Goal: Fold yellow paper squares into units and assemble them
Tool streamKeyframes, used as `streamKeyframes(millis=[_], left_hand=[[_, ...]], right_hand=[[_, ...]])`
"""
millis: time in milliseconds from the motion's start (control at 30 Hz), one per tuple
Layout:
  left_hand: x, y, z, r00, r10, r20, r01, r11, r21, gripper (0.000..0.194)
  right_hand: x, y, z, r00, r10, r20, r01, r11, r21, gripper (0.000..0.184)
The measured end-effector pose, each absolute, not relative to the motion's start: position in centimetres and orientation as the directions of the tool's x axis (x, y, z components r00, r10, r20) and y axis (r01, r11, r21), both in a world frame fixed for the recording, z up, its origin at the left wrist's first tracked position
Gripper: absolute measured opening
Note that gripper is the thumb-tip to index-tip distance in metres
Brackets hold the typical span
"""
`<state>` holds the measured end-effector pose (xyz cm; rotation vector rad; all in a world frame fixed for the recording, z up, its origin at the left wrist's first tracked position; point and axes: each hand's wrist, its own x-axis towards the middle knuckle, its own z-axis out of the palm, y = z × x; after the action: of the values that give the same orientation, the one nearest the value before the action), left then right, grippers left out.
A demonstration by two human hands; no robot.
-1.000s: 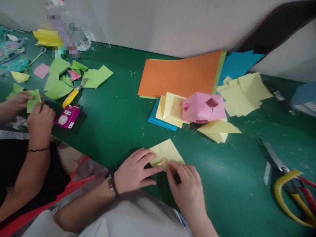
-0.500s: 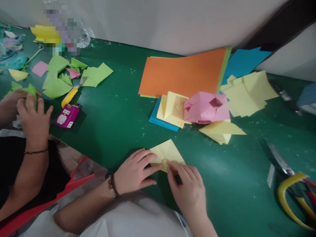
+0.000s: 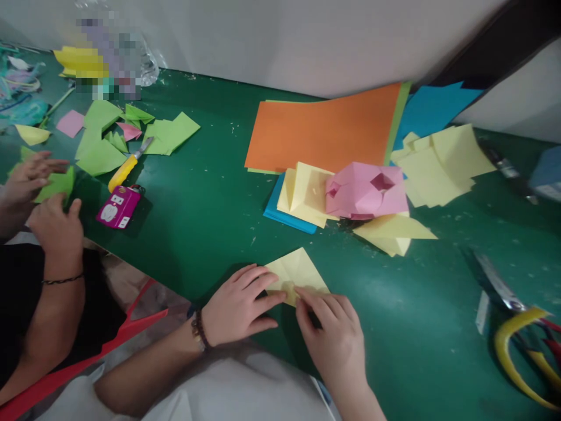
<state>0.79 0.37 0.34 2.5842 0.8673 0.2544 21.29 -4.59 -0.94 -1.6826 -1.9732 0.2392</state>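
Taking the pink paper box (image 3: 368, 190) as the landmark, the left hand (image 3: 239, 307) lies farthest to its left and on the wearer's side of it, palm down, fingers spread and gripping nothing, the upper fingertips resting on the left edge of a yellow sheet (image 3: 300, 269); its thumb stands apart from the paper, wrist low. The yellow sheet lies on the surface (image 3: 210, 234), nearer the wearer than the box and left of it, creased and turned cornerwise. It should be almost weightless, crisp at the creases but easily bent or torn, and apt to slide unless pressed; the edges and near corner look the best places to hold. The right hand (image 3: 335, 333), closer beneath the box, is half curled, thumb and forefinger together at the near right edge; whether they pinch it, I cannot tell.
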Motion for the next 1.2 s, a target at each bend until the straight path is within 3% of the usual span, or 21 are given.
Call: streamKeyframes(millis=[400, 567, 700, 867, 1000, 1100, 1200], left_hand=[[1.0, 0.2, 0.2, 0.774, 0.631, 0.056, 0.547, -0.71, 0.444, 0.043], [1.0, 0.2, 0.1, 0.762, 0.644, 0.067, 0.554, -0.702, 0.447, 0.04], [1.0, 0.1, 0.2, 0.763, 0.643, 0.065, 0.555, -0.703, 0.444, 0.038], [1.1, 0.0, 0.0, 0.751, 0.656, 0.068, 0.569, -0.697, 0.436, 0.038], [1.0, -0.1, -0.2, 0.753, 0.652, 0.083, 0.568, -0.709, 0.417, 0.039], [1.0, -0.2, -0.4, 0.754, 0.65, 0.092, 0.567, -0.716, 0.408, 0.04], [1.0, -0.2, -0.5, 0.75, 0.654, 0.103, 0.571, -0.718, 0.399, 0.039]], right_hand=[[21.3, -4.4, -1.0, -0.129, 0.94, 0.316, 0.861, 0.264, -0.434, 0.016], [22.2, -5.0, 0.0, -0.073, 0.938, 0.338, 0.809, 0.253, -0.53, 0.016], [22.3, -6.5, 1.8, 0.074, 0.964, 0.257, 0.745, 0.118, -0.656, 0.018], [20.7, -8.4, 1.6, -0.062, 0.996, 0.069, 0.597, 0.093, -0.797, 0.021], [20.0, -9.4, -0.1, -0.018, 1.0, -0.024, 0.592, -0.009, -0.806, 0.03], [20.0, -9.6, -0.9, -0.044, 0.999, -0.019, 0.594, 0.01, -0.804, 0.037], [19.8, -9.5, -0.7, -0.066, 0.998, 0.005, 0.607, 0.044, -0.794, 0.032]])
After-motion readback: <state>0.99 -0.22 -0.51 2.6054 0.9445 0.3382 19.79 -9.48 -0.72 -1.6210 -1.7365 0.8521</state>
